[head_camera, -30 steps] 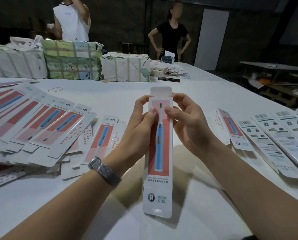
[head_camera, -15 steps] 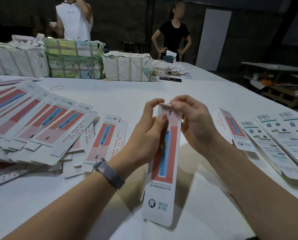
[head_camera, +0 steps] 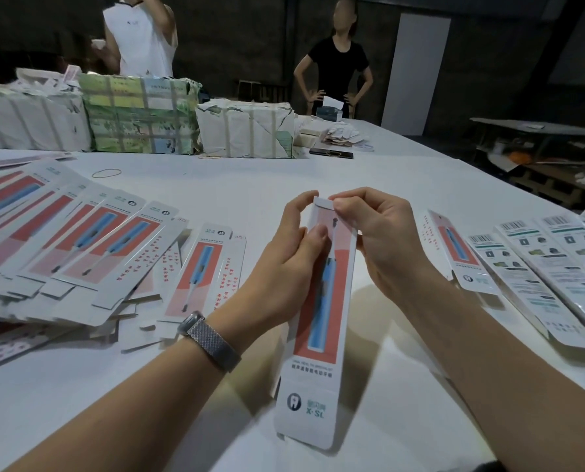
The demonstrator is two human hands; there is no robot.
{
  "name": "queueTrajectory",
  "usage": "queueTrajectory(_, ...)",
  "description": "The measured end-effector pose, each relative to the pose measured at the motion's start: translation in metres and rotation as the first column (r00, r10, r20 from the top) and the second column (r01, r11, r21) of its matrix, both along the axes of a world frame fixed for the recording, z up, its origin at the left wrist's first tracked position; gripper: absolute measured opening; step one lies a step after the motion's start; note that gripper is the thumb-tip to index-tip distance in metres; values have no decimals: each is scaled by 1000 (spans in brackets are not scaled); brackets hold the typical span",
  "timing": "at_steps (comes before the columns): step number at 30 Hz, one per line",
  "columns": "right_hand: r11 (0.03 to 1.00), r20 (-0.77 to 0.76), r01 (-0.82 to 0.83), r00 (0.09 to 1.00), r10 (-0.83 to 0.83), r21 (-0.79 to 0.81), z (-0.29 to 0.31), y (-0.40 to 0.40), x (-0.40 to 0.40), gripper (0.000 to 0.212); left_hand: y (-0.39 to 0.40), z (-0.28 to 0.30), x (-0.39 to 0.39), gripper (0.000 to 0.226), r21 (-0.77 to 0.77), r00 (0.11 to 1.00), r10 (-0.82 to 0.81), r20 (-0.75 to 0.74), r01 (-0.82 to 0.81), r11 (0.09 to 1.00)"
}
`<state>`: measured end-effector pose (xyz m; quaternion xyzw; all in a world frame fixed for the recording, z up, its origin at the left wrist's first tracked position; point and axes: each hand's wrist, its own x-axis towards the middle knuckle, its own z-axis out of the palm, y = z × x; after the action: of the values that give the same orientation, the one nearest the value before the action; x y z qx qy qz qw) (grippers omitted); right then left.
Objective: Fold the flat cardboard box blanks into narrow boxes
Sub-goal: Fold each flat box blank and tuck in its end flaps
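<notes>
Left hand [head_camera: 294, 264] and right hand [head_camera: 376, 240] pinching toothbrush box [head_camera: 321, 321], far flap tucking. Finished boxes [head_camera: 536, 267] right; unfolded blanks [head_camera: 90, 253] heaped left.

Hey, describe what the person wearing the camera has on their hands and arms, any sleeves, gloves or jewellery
Both forearms are bare, with no sleeves in view, and neither the left hand nor the right hand wears a glove. No rings show on the visible fingers. The only item worn is a wristwatch with a silver-grey woven metal mesh band on the left wrist; its face is turned away from the camera.
</notes>
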<state>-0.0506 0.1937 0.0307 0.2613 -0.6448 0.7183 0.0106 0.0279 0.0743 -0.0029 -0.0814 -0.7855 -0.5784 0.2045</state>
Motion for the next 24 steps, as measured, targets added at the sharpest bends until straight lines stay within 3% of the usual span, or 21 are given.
queueTrajectory(3, 1000, 11, -2, 1000, 2, -10, 2, 2, 0, 21, 1, 2, 3, 55, -4, 999, -34, -18, 34, 999)
queueTrajectory(10, 992, 66, -127, 990, 126, 2, 6, 8, -3, 18, 0, 0, 2, 52, 19, 997, -40, -61, 41, 999)
queueTrajectory(16, 970, 70, -239, 968, 241, -44, 7, 10, -3, 24, -4, 1, 2, 35, 77, 997, -32, -72, 38, 996)
queueTrajectory(19, 966, 56, -258, 964, 259, -35, 7, 10, -3, 27, -5, 3, 4, 29, 166, 997, -66, -49, 73, 983)
queueTrajectory(24, 966, 31, -258, 966, 258, -2, 8, 11, -3, 30, -4, 8, 7, 20, 186, 996, -83, -36, 88, 979)
